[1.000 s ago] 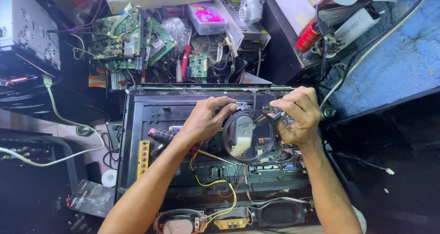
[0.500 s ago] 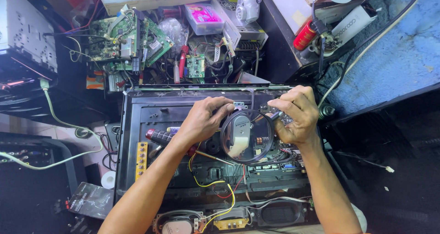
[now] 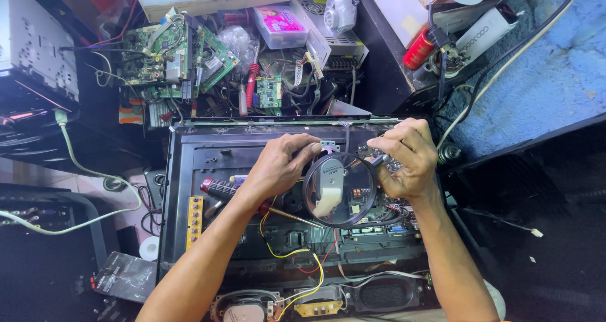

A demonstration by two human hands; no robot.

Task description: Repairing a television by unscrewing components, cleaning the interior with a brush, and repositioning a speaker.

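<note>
Cluttered worktop (image 3: 536,95), circuit boards (image 3: 177,54) at eleven o'clock: right hand (image 3: 410,161) grips a magnifying glass (image 3: 339,189) over the opened chassis (image 3: 297,234); left hand (image 3: 281,167) pinches something tiny beside it. Inspection underway, casing unclosed.

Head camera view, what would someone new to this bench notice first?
First, the round magnifying glass at the centre, held by the right hand over the opened black chassis, while the left hand reaches in beside it. Next, yellow and red wires looping below the lens. Behind the chassis lies a clutter of green circuit boards and a pink-lidded plastic box.
</note>
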